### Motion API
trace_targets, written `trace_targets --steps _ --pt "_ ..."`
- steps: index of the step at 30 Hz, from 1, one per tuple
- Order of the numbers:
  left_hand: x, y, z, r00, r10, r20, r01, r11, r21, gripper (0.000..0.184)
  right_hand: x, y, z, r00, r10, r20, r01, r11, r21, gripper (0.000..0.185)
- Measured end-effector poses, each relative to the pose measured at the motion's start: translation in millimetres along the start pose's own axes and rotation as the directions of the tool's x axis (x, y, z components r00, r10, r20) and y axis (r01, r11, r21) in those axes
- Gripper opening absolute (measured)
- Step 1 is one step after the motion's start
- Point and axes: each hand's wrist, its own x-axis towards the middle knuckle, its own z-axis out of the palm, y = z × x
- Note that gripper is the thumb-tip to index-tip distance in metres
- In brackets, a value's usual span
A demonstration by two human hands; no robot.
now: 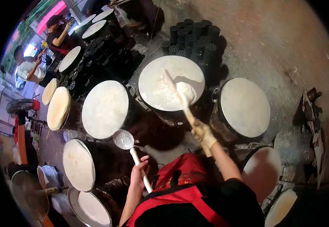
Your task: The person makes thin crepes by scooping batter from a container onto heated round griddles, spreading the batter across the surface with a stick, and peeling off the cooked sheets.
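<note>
My left hand is closed around the pale handle of a metal ladle, whose bowl is coated with white batter. My right hand, in a light work glove, grips a wooden spreader. The spreader's batter-smeared head lies over a round griddle straight ahead, which is covered with a white layer. Beside the head sits a thick mound of white batter. Another coated griddle stands to the left, and one more to the right.
Black coal briquettes are stacked behind the middle griddle. A pot of white batter stands at lower left, near a large strainer. Further griddles with pale flatbreads line the left. Two people stand at upper left. Split wood leans at right.
</note>
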Motion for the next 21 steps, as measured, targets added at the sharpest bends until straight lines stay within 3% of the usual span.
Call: trace_targets --steps 2,4,6,7,8,10,11,13,15,17,20,21 --pt "-2.3 -3.4 17.3 0.999 0.033 -0.018 -0.032 0.999 0.021 0.023 29.7 -16.9 -45.5 0.988 -0.153 0.008 0.153 0.988 0.010 0.047" --pt "-0.6 -6.1 32.5 0.999 0.051 -0.012 -0.050 0.999 0.017 0.022 34.9 -68.7 -47.7 0.987 -0.159 0.024 0.160 0.987 -0.024 0.051" --pt "-0.3 -12.8 40.7 0.999 0.043 0.008 -0.043 0.999 -0.012 0.021 38.4 -104.9 -28.3 0.951 -0.307 -0.040 0.293 0.934 -0.203 0.056" --pt "-2.3 -13.2 47.5 0.999 0.046 -0.002 -0.046 0.999 -0.013 0.020 41.0 -117.4 -10.1 0.937 -0.342 -0.075 0.321 0.925 -0.205 0.056" --pt "-5.6 -10.8 55.9 0.999 0.048 -0.011 -0.048 0.999 -0.010 0.020 39.3 -121.1 14.8 0.904 -0.417 -0.088 0.396 0.898 -0.190 0.045" --pt "-5.5 -9.9 61.2 0.999 0.039 0.015 -0.038 0.999 -0.015 0.020 88.3 -108.3 19.7 0.958 -0.287 -0.027 0.287 0.958 -0.006 0.041" --pt "1.4 -10.1 58.9 0.998 0.032 0.052 -0.030 0.999 -0.026 0.021 95.2 -95.0 27.6 0.862 -0.505 0.047 0.503 0.837 -0.218 0.039" --pt "4.4 -3.8 57.1 0.994 0.011 0.106 -0.007 0.999 -0.044 0.021 48.0 -97.4 49.4 0.783 -0.578 0.232 0.613 0.652 -0.445 0.036" --pt "-2.6 7.6 56.6 0.991 -0.018 0.132 0.027 0.998 -0.064 0.019 54.4 -80.1 22.5 0.780 -0.623 0.062 0.618 0.751 -0.234 0.036" --pt "-0.5 12.3 52.7 0.994 0.017 0.111 -0.015 1.000 -0.023 0.021 66.6 -59.0 4.3 0.808 -0.562 -0.174 0.587 0.792 0.168 0.036" --pt "6.9 14.5 54.5 0.989 0.051 0.139 -0.043 0.997 -0.059 0.016 88.8 -19.7 27.4 0.750 -0.597 -0.285 0.660 0.650 0.377 0.037" --pt "10.6 15.8 55.0 0.986 0.057 0.154 -0.045 0.996 -0.083 0.014 88.1 -12.3 37.1 0.807 -0.561 -0.185 0.590 0.748 0.304 0.037"
